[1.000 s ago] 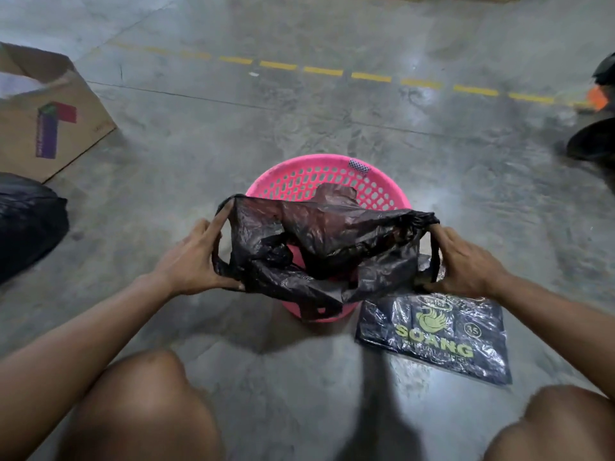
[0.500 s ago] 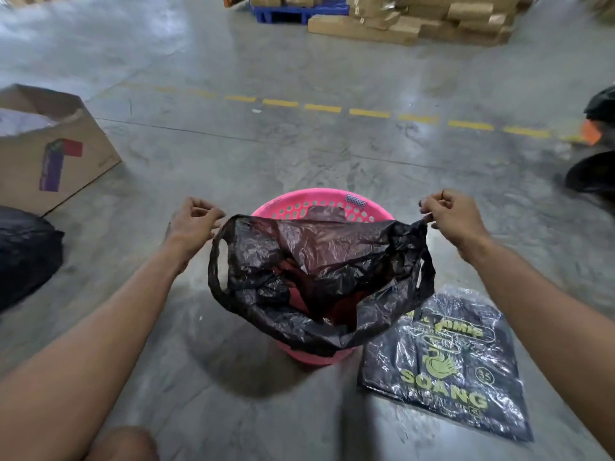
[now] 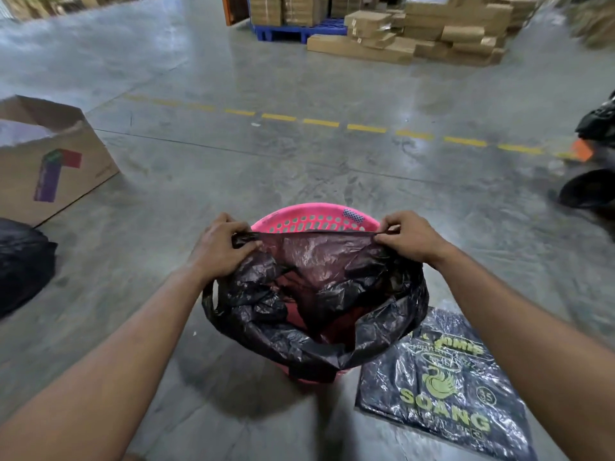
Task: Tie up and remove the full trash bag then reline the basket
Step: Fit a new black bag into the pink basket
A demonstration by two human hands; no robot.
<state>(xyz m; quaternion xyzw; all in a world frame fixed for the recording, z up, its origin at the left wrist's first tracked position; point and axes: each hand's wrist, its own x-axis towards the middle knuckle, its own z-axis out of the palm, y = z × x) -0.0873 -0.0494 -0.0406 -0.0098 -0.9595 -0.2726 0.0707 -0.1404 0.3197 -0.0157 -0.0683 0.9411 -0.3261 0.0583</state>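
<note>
A pink perforated basket [image 3: 314, 218] stands on the concrete floor in front of me. A thin black plastic bag [image 3: 319, 304] hangs open over its mouth and drapes down its near side. My left hand [image 3: 221, 246] pinches the bag's far edge at the left. My right hand [image 3: 411, 236] pinches the same edge at the right, so the edge is stretched taut just inside the basket's far rim. Most of the basket's body is hidden by the bag.
A packet of black bags with yellow print [image 3: 446, 390] lies on the floor right of the basket. A tied black bag [image 3: 20, 264] and an open cardboard box [image 3: 50, 161] sit at the left. Dark objects [image 3: 595, 168] stand at the right; stacked cartons [image 3: 416, 31] far back.
My hands moved inward and forward, from holding the bag's handles wide apart to gripping its far edge over the basket's rim. The camera view tilted up.
</note>
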